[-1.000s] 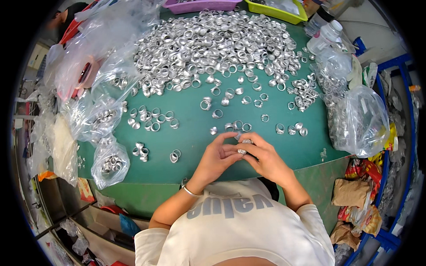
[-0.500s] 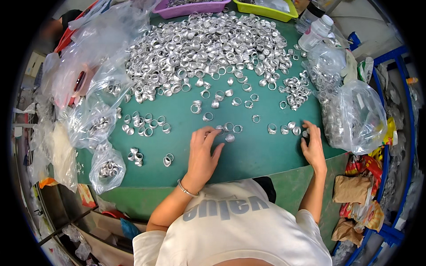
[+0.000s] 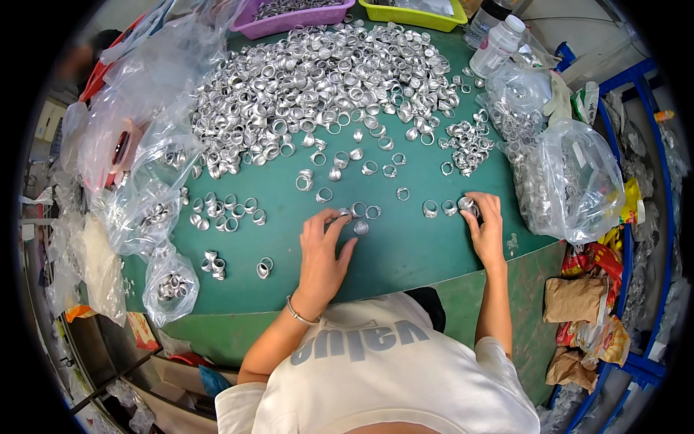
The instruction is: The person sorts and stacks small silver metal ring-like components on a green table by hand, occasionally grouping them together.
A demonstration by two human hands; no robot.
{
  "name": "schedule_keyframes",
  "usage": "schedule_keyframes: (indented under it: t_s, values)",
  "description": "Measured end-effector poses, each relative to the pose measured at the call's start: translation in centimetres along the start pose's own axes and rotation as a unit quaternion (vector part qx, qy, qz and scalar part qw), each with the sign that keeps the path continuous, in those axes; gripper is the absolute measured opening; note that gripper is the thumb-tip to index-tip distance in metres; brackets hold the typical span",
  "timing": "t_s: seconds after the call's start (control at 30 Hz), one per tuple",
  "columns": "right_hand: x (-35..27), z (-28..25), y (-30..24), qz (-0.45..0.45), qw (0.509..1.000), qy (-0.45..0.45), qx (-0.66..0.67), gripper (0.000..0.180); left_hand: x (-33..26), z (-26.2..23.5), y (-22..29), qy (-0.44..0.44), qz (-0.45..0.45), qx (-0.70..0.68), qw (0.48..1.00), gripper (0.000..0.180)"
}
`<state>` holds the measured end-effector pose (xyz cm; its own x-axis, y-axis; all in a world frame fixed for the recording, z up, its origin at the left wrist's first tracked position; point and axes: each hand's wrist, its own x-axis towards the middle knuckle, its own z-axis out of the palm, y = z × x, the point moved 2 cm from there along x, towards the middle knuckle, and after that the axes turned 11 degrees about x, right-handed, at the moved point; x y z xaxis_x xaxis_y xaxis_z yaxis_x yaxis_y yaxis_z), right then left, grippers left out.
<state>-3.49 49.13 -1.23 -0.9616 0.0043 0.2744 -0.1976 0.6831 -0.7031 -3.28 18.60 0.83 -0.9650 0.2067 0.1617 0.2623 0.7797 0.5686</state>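
Small silver-coloured metal rings lie all over the green tabletop (image 3: 405, 253). My left hand (image 3: 320, 253) rests near the middle, thumb spread away from the fingers. Its fingertips touch a ring (image 3: 345, 214) at the edge of a small cluster, with another ring (image 3: 373, 213) at the cluster's right and a rounded piece (image 3: 361, 228) just below. Farther right, the thumb and index finger of my right hand (image 3: 488, 230) close around a ring (image 3: 468, 205); the fingers partly cover it. Left of that hand, a ring (image 3: 430, 208) and another ring (image 3: 450, 207) stand in a row.
A large heap of rings (image 3: 325, 79) fills the far side, before a purple tray (image 3: 289, 22) and a yellow-green tray (image 3: 416, 18). Ring-filled clear bags (image 3: 578, 181) flank the table. Small ring groups (image 3: 228, 210) sit at left. A white bottle (image 3: 499, 47) stands far right.
My right hand has moved left, bringing a ring up against the short row beside it. My left hand stays by its cluster. The whole view has shifted slightly.
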Motion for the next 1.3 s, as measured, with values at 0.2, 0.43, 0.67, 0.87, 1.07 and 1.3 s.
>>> schedule_keyframes:
  t_s: [0.2, 0.43, 0.67, 0.87, 1.07, 1.3]
  values:
    - [0.0, 0.5, 1.4, -0.009, 0.993, 0.114, 0.013, 0.025, -0.1, 0.2, -0.5, -0.007, -0.004, -0.017, 1.000, 0.042]
    - [0.1, -0.6, 2.9, 0.247, 0.826, 0.235, 0.449, 0.020, -0.3, 0.0, -0.6, 0.005, -0.017, -0.003, 1.000, 0.039]
    - [-0.2, -0.9, 4.1, 0.294, 0.551, 0.100, 0.774, 0.014, -0.3, 0.2, -0.9, -0.008, -0.016, -0.012, 1.000, 0.040]
    - [0.0, -2.2, 2.6, 0.369, 0.635, 0.085, 0.674, 0.014, -0.4, 0.1, -0.9, -0.010, -0.015, -0.006, 1.000, 0.040]
    - [-0.3, -4.2, 3.2, 0.305, 0.943, 0.018, 0.134, 0.027, -0.5, 0.1, -0.8, -0.006, -0.015, 0.007, 1.000, 0.039]
    - [1.2, -2.0, 2.3, 0.119, 0.990, 0.072, -0.020, 0.014, -0.4, 0.0, -0.5, -0.003, -0.018, 0.023, 1.000, 0.039]
